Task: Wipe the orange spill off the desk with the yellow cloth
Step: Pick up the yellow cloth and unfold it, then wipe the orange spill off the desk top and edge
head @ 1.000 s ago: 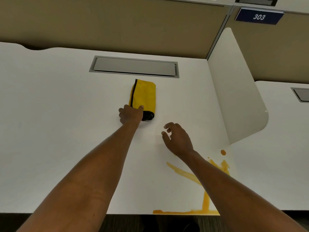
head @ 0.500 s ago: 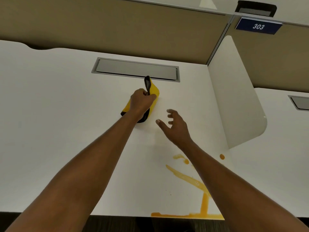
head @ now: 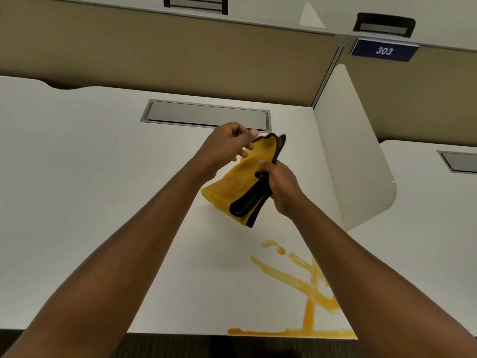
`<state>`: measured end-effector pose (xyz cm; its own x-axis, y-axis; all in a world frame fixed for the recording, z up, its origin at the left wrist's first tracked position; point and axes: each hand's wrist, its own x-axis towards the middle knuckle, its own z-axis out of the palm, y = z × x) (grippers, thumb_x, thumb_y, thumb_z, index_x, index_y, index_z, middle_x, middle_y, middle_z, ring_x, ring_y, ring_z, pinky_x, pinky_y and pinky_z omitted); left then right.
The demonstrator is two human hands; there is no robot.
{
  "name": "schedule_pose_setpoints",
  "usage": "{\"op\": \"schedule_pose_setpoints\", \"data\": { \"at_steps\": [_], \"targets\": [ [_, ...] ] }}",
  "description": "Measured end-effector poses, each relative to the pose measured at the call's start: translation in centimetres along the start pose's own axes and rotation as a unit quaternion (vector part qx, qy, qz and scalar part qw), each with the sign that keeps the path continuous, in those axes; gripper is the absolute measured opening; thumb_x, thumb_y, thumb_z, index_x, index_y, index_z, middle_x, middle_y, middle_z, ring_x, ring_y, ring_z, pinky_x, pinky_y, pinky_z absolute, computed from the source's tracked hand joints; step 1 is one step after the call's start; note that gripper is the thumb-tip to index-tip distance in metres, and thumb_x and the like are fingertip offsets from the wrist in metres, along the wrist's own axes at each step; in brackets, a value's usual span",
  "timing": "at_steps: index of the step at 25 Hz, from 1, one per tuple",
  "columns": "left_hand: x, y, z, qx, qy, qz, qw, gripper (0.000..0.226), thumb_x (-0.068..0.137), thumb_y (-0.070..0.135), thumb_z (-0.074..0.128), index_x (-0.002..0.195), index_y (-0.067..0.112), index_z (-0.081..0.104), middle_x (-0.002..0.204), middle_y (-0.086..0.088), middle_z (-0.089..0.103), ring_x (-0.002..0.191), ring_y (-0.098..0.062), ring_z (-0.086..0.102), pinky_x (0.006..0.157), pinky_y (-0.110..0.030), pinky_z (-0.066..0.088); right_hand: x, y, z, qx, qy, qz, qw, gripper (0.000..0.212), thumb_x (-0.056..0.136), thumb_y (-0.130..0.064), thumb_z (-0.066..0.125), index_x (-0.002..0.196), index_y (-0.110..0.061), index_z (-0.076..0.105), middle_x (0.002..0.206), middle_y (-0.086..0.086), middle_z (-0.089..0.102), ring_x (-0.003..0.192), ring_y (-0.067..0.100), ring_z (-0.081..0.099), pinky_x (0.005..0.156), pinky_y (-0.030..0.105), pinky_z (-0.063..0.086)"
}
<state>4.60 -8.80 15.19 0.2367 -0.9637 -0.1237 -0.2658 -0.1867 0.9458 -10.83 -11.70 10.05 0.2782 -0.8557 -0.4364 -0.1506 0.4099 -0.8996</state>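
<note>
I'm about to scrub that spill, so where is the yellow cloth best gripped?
Bunch the yellow cloth at its middle, palm over it from above. It hangs loosely folded between left hand and right hand, which pinch only its dark edge; a flat pad would probably press better on the orange spill.

An orange spill [head: 307, 288] streaks the white desk [head: 77, 202] at its near right edge.

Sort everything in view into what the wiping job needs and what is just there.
Needed: yellow cloth with black edging, held by left hand and right hand; orange spill; white desk.
Just there: grey cable hatch, white divider panel, blue 303 sign.
</note>
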Motion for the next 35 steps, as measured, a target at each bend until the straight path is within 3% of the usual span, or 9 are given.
{"op": "schedule_pose_setpoints", "data": {
  "at_steps": [6,12,14,18,21,25,28,31,35],
  "targets": [
    [-2.9,-4.1,0.8,0.081,-0.024,-0.029,0.996,0.046,0.092,0.06,0.059,0.114,0.02,0.064,0.112,0.0,0.07,0.104,-0.019,0.067,0.088,-0.037,0.056,-1.5,-1.0,-2.4,-0.061,0.036,0.01,0.997,0.012,0.103,-0.031,0.05,0.106,-0.023,0.058,0.113,0.007,0.067,0.106,0.028,0.065,0.1,0.046,0.053],
    [-4.6,-5.6,4.3,-0.321,-0.114,-0.171,0.924,0.08,0.084,0.079,0.047,0.14,0.023,0.057,0.133,-0.013,0.067,0.119,-0.034,0.067,0.101,-0.052,0.054,-5.0,-1.5,-2.9,-0.286,-0.113,-0.114,0.945,0.045,0.099,-0.053,0.048,0.139,-0.033,0.054,0.126,-0.006,0.066,0.111,0.015,0.064,0.091,0.031,0.052],
    [-5.4,-6.4,5.3,-0.383,-0.102,-0.164,0.903,0.069,0.086,0.064,0.062,0.135,0.016,0.063,0.134,-0.013,0.067,0.124,-0.033,0.064,0.105,-0.048,0.051,-5.8,-0.8,-3.9,-0.179,-0.147,-0.061,0.971,0.052,0.094,-0.061,0.048,0.136,-0.032,0.059,0.129,-0.007,0.067,0.11,0.015,0.067,0.085,0.029,0.055],
    [-6.9,-7.1,7.0,-0.36,-0.033,-0.218,0.907,0.022,0.09,0.009,0.069,0.112,0.004,0.067,0.115,-0.014,0.067,0.11,-0.035,0.063,0.099,-0.041,0.049,-5.0,1.9,-7.2,-0.202,0.04,-0.128,0.97,0.044,0.095,-0.056,0.056,0.127,-0.027,0.064,0.123,-0.008,0.067,0.107,0.019,0.065,0.091,0.036,0.053],
    [-8.1,-6.3,7.7,-0.372,-0.07,-0.214,0.901,0.024,0.091,0.004,0.064,0.113,0.014,0.066,0.113,-0.007,0.076,0.107,-0.03,0.071,0.091,-0.041,0.059,-4.4,3.5,-9.7,-0.174,-0.01,-0.007,0.985,0.073,0.088,-0.063,0.062,0.149,-0.027,0.041,0.139,-0.009,0.049,0.127,0.017,0.05,0.107,0.041,0.043],
    [-10.4,-5.6,9.2,-0.4,-0.073,-0.214,0.888,0.025,0.095,0.002,0.058,0.116,0.013,0.066,0.118,-0.008,0.074,0.105,-0.028,0.073,0.089,-0.04,0.06,-4.7,4.1,-12.5,-0.054,-0.045,0.104,0.992,0.071,0.086,-0.047,0.074,0.142,-0.011,0.05,0.141,0.009,0.057,0.126,0.031,0.055,0.108,0.05,0.045],
    [-11.9,-5.7,11.5,-0.386,-0.032,-0.204,0.899,0.017,0.094,0.003,0.062,0.109,0.008,0.067,0.115,-0.013,0.068,0.105,-0.03,0.066,0.104,-0.049,0.053,-4.8,2.8,-14.8,-0.172,-0.025,-0.011,0.985,0.057,0.087,-0.046,0.073,0.132,-0.014,0.059,0.121,0.002,0.063,0.12,0.029,0.058,0.092,0.04,0.049],
    [-13.3,-5.8,14.7,-0.327,-0.011,-0.19,0.926,0.022,0.089,0.027,0.072,0.102,0.012,0.065,0.101,-0.014,0.064,0.098,-0.03,0.063,0.099,-0.054,0.054,-4.4,1.7,-16.4,-0.295,0.025,-0.133,0.946,0.064,0.091,-0.048,0.068,0.142,-0.014,0.05,0.138,0.009,0.058,0.125,0.03,0.056,0.101,0.042,0.049],
    [-16.1,-10.1,16.5,0.039,0.2,-0.217,0.955,0.049,0.096,0.055,0.054,0.121,0.013,0.061,0.12,-0.009,0.065,0.11,-0.028,0.063,0.086,-0.037,0.048,-4.6,4.8,-16.0,-0.5,0.1,-0.254,0.822,0.079,0.096,-0.052,0.058,0.156,-0.012,0.027,0.158,0.018,0.034,0.146,0.035,0.033,0.118,0.048,0.031]
  ]
}}
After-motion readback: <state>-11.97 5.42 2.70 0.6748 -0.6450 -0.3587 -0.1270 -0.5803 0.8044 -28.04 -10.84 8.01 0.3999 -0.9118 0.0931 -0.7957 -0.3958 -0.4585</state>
